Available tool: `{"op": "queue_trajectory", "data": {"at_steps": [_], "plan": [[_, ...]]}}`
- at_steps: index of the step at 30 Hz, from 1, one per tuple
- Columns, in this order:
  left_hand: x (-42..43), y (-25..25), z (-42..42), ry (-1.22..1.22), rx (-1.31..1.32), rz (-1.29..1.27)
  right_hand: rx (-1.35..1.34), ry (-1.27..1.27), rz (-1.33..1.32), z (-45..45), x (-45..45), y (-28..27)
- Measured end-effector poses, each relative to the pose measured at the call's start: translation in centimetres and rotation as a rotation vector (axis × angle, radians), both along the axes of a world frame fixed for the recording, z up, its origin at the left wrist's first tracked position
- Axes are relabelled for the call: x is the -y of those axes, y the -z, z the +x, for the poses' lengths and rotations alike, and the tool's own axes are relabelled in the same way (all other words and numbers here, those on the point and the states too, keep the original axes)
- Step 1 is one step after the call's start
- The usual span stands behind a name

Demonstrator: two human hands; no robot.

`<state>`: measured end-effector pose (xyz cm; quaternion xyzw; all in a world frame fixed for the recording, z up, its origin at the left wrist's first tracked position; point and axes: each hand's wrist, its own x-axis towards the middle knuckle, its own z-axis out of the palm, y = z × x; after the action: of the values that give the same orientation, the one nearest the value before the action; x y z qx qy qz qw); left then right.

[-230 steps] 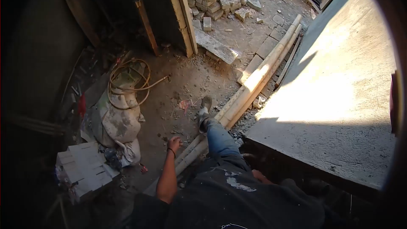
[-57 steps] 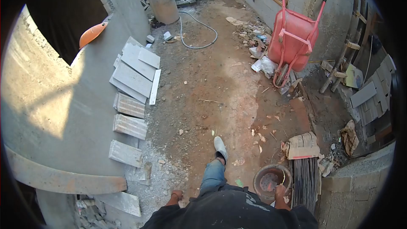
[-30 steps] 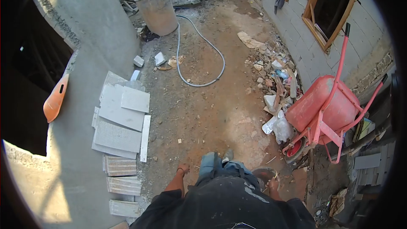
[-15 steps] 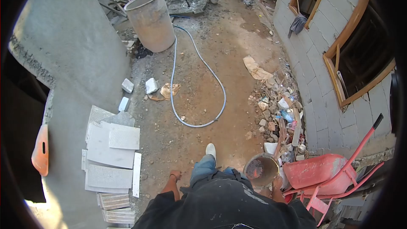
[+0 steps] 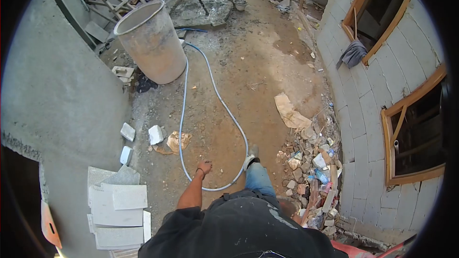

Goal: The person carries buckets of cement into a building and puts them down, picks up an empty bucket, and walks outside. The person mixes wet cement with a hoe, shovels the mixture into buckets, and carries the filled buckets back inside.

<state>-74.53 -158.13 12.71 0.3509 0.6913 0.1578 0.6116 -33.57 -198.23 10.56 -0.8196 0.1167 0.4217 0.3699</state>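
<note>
- One left hand [image 5: 205, 166], dark wristband [image 5: 200, 171], out in front within the loop of the blue hose [image 5: 183, 114] as seen from above; fingers loosely curled, nothing in them that I can see.
- Right hand [image 5: 297, 219]: just a sliver of skin past the black shirt [image 5: 239, 229]; can't tell its grip.
- Bucket [image 5: 288, 206]: low at the person's right, beside that hand, mostly hidden by shirt; contact unclear.
- One shoe [image 5: 248, 161] at the hose's right strand.
- Rubble [image 5: 306, 174] near the bucket, along the block wall [image 5: 366, 114].
- Big drum [image 5: 155, 48] ahead-left; pale tiles [image 5: 117, 210] stacked nearer, left.
</note>
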Motion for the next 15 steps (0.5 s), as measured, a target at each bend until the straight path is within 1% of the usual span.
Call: {"op": "queue_trajectory", "data": {"at_steps": [2, 4, 6, 8, 10, 11, 12, 13, 14, 15], "plan": [[-4.4, 3.2, 1.0, 0.146, -0.085, -0.1, 0.036, -0.012, 0.017, 2.8, -7.5, 0.0], [-8.2, 2.1, 1.9, 0.141, -0.14, -0.098, 0.025, -0.014, 0.027, 5.8, -15.8, -0.2], [-9.2, 0.6, 1.5, 0.13, -0.188, -0.134, 0.006, -0.019, 0.017, 9.2, -22.9, -1.4], [-13.4, -0.2, 2.0, -0.166, -0.097, -0.126, 0.078, -0.057, -0.011, 12.5, -31.8, -2.3], [-17.7, 0.1, 2.4, -0.297, -0.174, -0.087, 0.151, -0.115, 0.015, 14.8, -41.5, -3.8], [-19.6, 1.1, 2.1, -0.304, -0.17, -0.091, 0.209, -0.159, 0.023, 15.6, -45.0, -3.9], [-21.7, 2.1, 1.5, -0.293, -0.116, -0.207, 0.208, -0.163, 0.017, 17.1, -47.8, -3.2], [-24.5, 3.1, 1.2, -0.28, -0.063, -0.317, 0.354, -0.315, -0.059, 19.9, -50.1, 0.1], [-27.3, 4.1, 1.5, -0.279, -0.071, -0.315, 0.496, -0.464, -0.134, 21.0, -52.8, 2.3], [-29.5, 4.9, 1.9, -0.236, -0.191, -0.251, 0.357, -0.442, 0.042, 20.9, -56.2, 0.3]]}}
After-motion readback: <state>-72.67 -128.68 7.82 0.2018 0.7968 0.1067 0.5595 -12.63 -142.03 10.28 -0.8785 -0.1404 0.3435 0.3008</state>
